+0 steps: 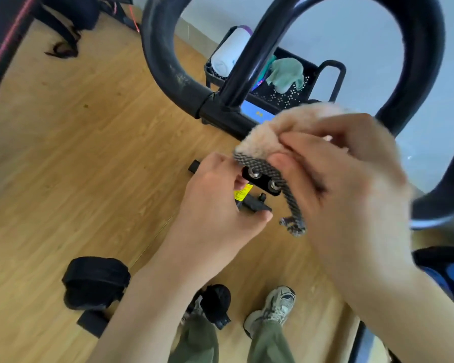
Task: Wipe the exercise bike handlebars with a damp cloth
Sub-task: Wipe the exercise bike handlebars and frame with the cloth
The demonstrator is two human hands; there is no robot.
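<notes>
A fluffy peach cloth [273,132] with a grey woven edge [291,203] is bunched in the middle of the view. My right hand [351,184] grips it from the right, thumb and fingers curled round the bunch. My left hand [215,200] pinches the grey edge at its left end. The black exercise bike handlebars [168,64] loop above and behind both hands, with dusty marks on the left bend. Just under the cloth sits a black clamp plate [260,182] with two silver bolts. The cloth is not touching the bars.
A black cart [325,72] at the back holds a white roll [228,53] and a teal cloth [286,72]. A bike pedal [95,281] sits lower left over the wooden floor [63,153]. My shoes [273,307] stand below. A blue console screen [257,113] shows behind the stem.
</notes>
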